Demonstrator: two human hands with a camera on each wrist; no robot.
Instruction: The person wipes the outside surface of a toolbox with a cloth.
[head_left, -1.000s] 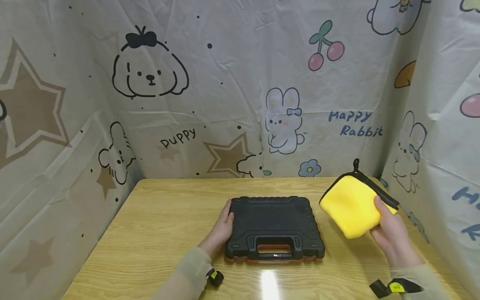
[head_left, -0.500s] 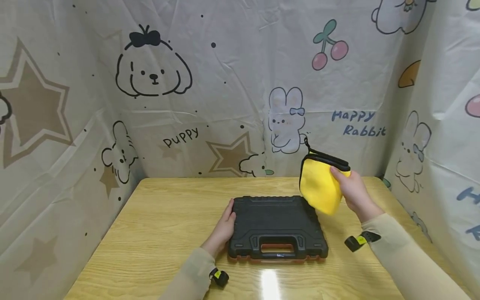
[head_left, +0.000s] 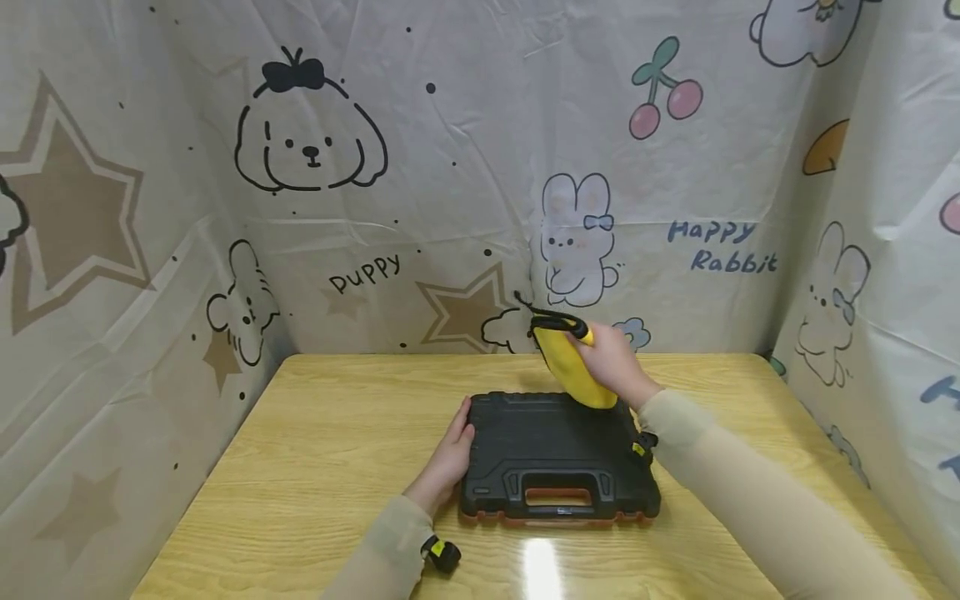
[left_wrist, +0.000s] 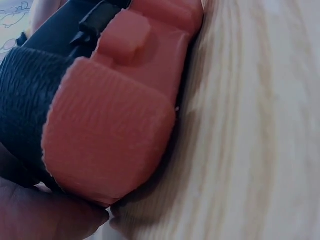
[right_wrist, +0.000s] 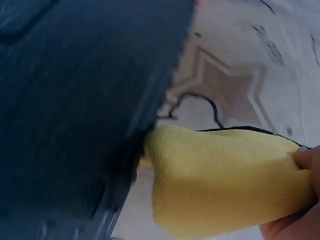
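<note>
A folded yellow cloth (head_left: 573,367) with black edging and a thin loop is pinched in my right hand (head_left: 615,362). It is over the far right part of a closed black plastic case (head_left: 540,450). In the right wrist view the cloth (right_wrist: 225,185) looks soft and thick, its end beside the dark case (right_wrist: 85,110). The case lies flat on the table, handle towards me. My left hand (head_left: 446,458) rests against its left side with fingers stretched along the edge. In the left wrist view the case's orange-red lower half (left_wrist: 110,135) shows above that hand (left_wrist: 50,215).
The wooden table (head_left: 337,417) reaches back to a printed fabric backdrop (head_left: 450,167), which also hangs at both sides. Black straps with small cameras sit on both wrists. A bright reflection lies on the table in front of the case.
My right hand has carried the cloth leftward from the right of the case to above its far right part. The cloth has turned edge-on. The left hand and case hold their place.
</note>
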